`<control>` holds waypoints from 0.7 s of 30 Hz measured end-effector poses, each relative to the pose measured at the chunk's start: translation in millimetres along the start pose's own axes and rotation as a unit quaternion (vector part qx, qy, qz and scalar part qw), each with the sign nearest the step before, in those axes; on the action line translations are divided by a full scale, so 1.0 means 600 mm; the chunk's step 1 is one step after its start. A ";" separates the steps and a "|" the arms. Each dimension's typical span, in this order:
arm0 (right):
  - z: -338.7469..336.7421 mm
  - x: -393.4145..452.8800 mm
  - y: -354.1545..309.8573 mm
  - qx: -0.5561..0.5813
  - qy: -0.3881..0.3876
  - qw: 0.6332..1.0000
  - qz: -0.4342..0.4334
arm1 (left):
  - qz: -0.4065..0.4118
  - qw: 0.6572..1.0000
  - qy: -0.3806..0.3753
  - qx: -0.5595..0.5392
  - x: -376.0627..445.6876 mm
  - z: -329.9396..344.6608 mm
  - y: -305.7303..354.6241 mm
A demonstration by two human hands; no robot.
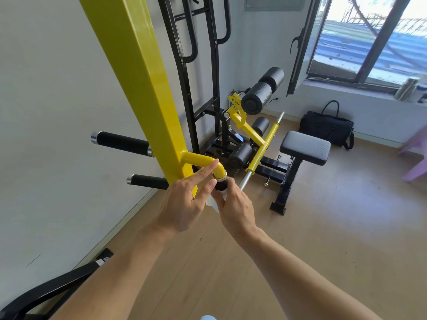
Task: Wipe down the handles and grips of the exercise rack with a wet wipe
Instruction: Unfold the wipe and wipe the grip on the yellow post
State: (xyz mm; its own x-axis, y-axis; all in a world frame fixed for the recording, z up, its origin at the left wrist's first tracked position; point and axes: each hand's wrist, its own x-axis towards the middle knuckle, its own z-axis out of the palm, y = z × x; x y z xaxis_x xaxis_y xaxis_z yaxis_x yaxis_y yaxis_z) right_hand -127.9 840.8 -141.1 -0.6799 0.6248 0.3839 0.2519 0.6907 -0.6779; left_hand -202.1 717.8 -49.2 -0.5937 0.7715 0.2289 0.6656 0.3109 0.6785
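The rack post [147, 88] is showing glossy yellow, its curved arm [203, 161] yellow too; the grips [122, 143] at nine o'clock are wearing matte black with chrome ends; the wipe [213, 204] is showing white; the seat pad [305, 147] at three o'clock is showing finely dotted black; the floor [323, 227] is showing tan wood grain

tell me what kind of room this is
Probably a home gym in a spare room: a yellow exercise rack with black foam handles, a padded bench seat, and a black bag under the window.
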 end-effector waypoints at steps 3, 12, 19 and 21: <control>0.001 0.000 0.001 0.016 -0.012 1.000 0.017 | -0.003 1.000 -0.001 0.001 0.001 -0.001 0.001; -0.008 0.016 -0.003 0.052 -0.071 0.996 -0.001 | -0.007 1.000 0.000 -0.008 -0.001 -0.004 0.006; -0.014 0.018 -0.009 0.010 0.021 0.999 -0.045 | -0.012 1.000 -0.001 -0.003 0.000 -0.003 0.006; -0.013 0.021 -0.009 -0.002 0.023 0.999 -0.044 | -0.010 1.000 -0.004 -0.003 0.000 -0.002 0.005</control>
State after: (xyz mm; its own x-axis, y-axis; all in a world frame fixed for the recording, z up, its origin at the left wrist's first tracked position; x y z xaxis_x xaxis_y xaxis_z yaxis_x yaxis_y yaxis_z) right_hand -132.4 847.7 -127.9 -0.6671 0.5776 0.4705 0.1951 0.7450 -0.6379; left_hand -200.7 718.1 -46.0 -0.6034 0.7697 0.2084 0.6502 0.3236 0.6874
